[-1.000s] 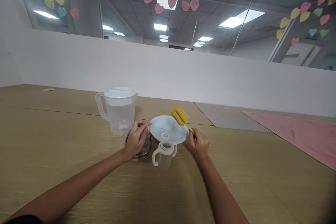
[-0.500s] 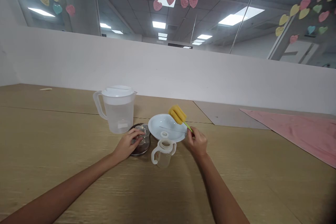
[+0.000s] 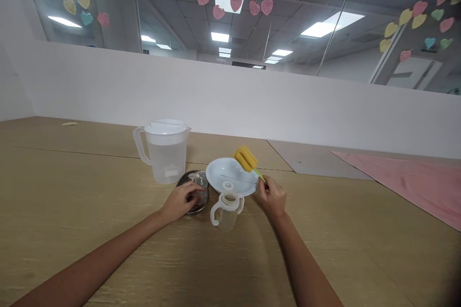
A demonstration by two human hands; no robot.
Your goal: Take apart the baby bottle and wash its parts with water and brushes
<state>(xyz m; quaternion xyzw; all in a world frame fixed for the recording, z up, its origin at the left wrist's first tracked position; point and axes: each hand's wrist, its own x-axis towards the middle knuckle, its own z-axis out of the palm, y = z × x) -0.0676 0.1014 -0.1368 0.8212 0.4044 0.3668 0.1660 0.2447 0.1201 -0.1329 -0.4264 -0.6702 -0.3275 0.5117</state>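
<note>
My right hand [image 3: 272,196] grips the green handle of a sponge bottle brush [image 3: 246,159], whose yellow head is held over a white bowl [image 3: 213,178]. My left hand [image 3: 182,200] reaches over a dark round metal tray [image 3: 182,181], its thumb and fingers curled round a clear plastic piece [image 3: 202,190], perhaps a bottle cap. Between my hands stands a clear baby bottle [image 3: 226,219] with two white side handles and an uncovered top. Just behind its mouth, a small white ring [image 3: 227,186] rests at the bowl's near edge.
A lidded translucent pitcher [image 3: 168,158] with liquid stands behind my left hand. To the right lies a pink cloth [image 3: 403,177] on the wooden table [image 3: 144,259]. A white wall [image 3: 230,100] with windows above it rises behind the table.
My left fingers have closed round the clear piece on the tray, which looks tipped differently. The brush stays over the bowl in my right hand. The whole view has shifted slightly.
</note>
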